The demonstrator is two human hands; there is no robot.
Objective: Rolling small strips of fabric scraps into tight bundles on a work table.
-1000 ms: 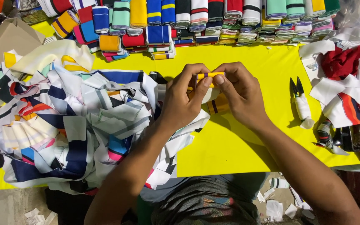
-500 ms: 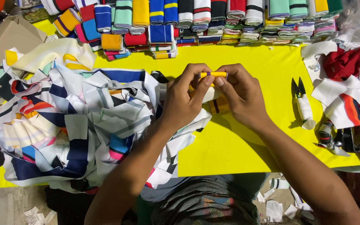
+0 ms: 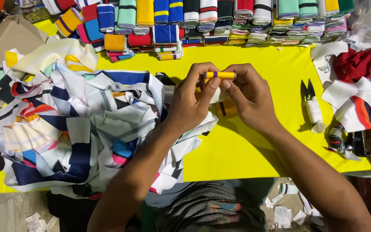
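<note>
Yellow striped band point(image 3: 220, 75) pinched by left hand point(image 3: 193, 101) and right hand point(image 3: 249, 96), lower part hidden

Table point(image 3: 254, 146) being covered by yellow cloth. Heap of striped fabric pieces point(image 3: 74, 129) lying at left, spilling over near edge. Rows of folded striped collar bands point(image 3: 202, 17) being stacked along far edge. Snips with white-wrapped handle point(image 3: 312, 107) lying at right. Pile of red and white scraps point(image 3: 357, 86) sitting at far right.
</note>
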